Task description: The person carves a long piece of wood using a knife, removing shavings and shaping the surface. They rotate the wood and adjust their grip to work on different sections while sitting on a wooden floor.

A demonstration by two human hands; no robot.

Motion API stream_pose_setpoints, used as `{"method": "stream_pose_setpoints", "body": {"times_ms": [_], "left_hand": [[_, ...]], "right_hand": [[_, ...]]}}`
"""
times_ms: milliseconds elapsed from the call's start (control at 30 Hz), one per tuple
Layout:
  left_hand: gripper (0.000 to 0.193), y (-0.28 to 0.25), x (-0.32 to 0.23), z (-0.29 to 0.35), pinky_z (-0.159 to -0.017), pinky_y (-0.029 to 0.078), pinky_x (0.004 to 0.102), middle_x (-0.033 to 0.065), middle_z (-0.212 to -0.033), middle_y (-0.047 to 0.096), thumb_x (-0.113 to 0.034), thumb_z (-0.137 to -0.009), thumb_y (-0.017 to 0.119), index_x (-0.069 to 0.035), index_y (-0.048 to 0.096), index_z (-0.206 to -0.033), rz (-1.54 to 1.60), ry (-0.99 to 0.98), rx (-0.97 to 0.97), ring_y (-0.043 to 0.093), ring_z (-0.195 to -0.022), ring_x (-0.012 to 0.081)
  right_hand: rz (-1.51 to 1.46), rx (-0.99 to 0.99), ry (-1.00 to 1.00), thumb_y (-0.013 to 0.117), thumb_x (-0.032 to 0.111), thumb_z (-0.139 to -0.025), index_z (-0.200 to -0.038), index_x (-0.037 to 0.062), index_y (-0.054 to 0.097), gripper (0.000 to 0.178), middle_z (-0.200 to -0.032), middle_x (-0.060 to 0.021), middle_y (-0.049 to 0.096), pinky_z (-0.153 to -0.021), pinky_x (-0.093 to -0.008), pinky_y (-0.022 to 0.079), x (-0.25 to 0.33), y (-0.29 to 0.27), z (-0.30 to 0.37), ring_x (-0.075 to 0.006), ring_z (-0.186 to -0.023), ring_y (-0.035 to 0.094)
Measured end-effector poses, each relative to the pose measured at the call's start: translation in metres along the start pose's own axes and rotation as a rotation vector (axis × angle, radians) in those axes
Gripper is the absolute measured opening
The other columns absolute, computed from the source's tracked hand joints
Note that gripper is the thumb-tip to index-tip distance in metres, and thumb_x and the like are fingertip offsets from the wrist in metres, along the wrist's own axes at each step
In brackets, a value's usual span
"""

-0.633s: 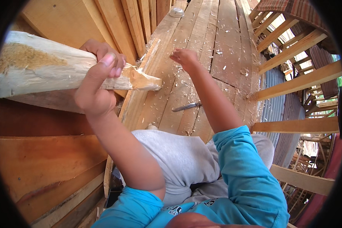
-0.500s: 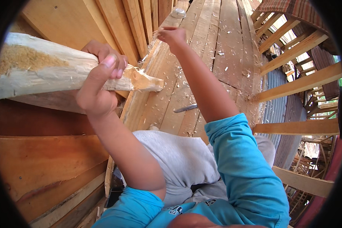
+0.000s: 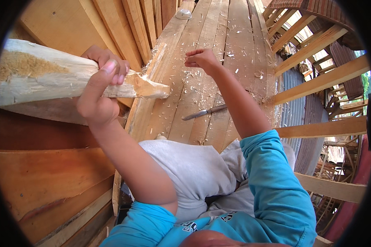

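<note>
A thick, pale piece of carved wood juts in from the left, with a rough brown patch on its side and a narrow, cut tip at its right end. My left hand is wrapped round it just behind that tip, thumb on top. Over the plank floor, my right hand hangs in the air with fingers stretched out and nothing visible in them. Below it, a knife lies on the planks, its blade toward the left; my right forearm covers the handle's end.
Wood shavings are scattered over the plank floor. A small whitish object sits at the far end. Upright boards stand along the left. A slatted wooden railing runs along the right, with corrugated sheets beyond it.
My right hand has moved right and nearer, away from the far left edge of the planks, and its fingers have straightened. More of the knife shows. My left hand keeps its hold.
</note>
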State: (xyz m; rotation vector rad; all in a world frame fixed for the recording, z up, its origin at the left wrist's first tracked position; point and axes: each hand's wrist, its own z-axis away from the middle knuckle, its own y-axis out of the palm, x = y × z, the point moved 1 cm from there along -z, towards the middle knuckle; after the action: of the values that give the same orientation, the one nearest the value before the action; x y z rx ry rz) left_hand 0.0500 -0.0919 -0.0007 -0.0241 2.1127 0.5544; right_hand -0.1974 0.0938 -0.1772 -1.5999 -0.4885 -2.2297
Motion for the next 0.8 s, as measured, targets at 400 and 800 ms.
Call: {"method": "stream_pose_setpoints", "body": {"times_ms": [400, 800], "left_hand": [[0.012, 0.006, 0.000, 0.000, -0.071, 0.035, 0.0334, 0.0023, -0.061, 0.037, -0.010, -0.077, 0.053, -0.010, 0.041, -0.073, -0.032, 0.005, 0.003, 0.038, -0.061, 0.0141], [0.013, 0.002, 0.002, -0.002, -0.069, 0.038, 0.0328, 0.0031, -0.061, 0.039, -0.011, -0.076, 0.055, -0.008, 0.042, -0.074, -0.010, 0.007, 0.008, 0.040, -0.060, 0.0143]], "right_hand": [[0.085, 0.037, -0.043, 0.068, -0.007, -0.075, -0.084, -0.0088, 0.066, 0.009, -0.081, -0.0207, 0.069, -0.068, -0.0307, 0.062, 0.036, 0.115, -0.045, -0.0272, -0.078, 0.072], [0.601, -0.137, -0.352, 0.074, 0.019, -0.075, -0.086, 0.0010, 0.074, 0.021, -0.082, -0.0166, 0.071, -0.072, -0.0351, 0.056, 0.016, 0.099, -0.032, -0.0254, -0.077, 0.070]]}}
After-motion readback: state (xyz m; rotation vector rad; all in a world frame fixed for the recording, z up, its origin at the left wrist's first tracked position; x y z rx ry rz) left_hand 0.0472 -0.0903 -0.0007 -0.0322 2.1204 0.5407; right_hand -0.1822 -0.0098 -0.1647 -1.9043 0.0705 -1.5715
